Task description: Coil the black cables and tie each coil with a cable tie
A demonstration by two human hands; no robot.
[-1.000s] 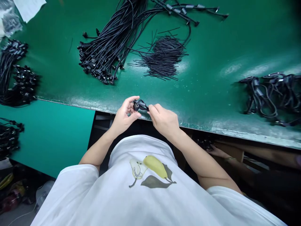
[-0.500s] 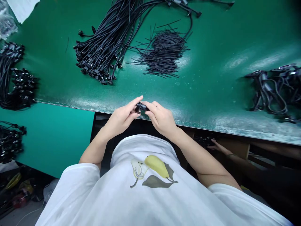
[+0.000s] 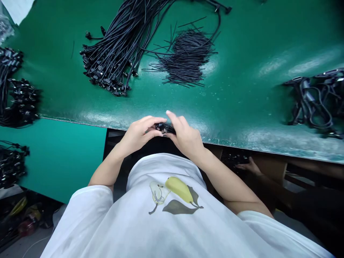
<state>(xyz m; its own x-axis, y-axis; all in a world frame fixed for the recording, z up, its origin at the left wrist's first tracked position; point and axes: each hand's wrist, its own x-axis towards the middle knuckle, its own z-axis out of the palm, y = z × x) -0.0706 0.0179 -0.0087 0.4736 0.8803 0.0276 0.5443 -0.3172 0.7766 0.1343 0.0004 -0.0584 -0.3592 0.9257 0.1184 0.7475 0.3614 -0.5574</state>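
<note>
A black cable (image 3: 165, 128) is bunched up between my two hands, just over the front edge of the green table (image 3: 242, 107). One metal-tipped plug on it faces toward me. My left hand (image 3: 139, 132) pinches the plug end between thumb and fingers. Around the other side of the bundle, my right hand (image 3: 185, 136) grips with its thumb below, its index finger raised. Fingers cover part of the cable. Beyond my hands lies a heap of thin black ties (image 3: 188, 59), and left of it a large bunch of black cables (image 3: 115, 53).
More cables (image 3: 23, 96) lie at the left, with another pile (image 3: 12, 161) on the lower green surface. Coiled cables (image 3: 313, 100) sit at the right. Under the table edge, another person's hand (image 3: 249, 166) is beside dark cables. White paper (image 3: 18, 9) lies at the upper left.
My fingers have closed in around the bundled cable, and its plug has turned toward me. My right index finger has lifted. The view has shifted slightly; the other person's hand has moved a little.
</note>
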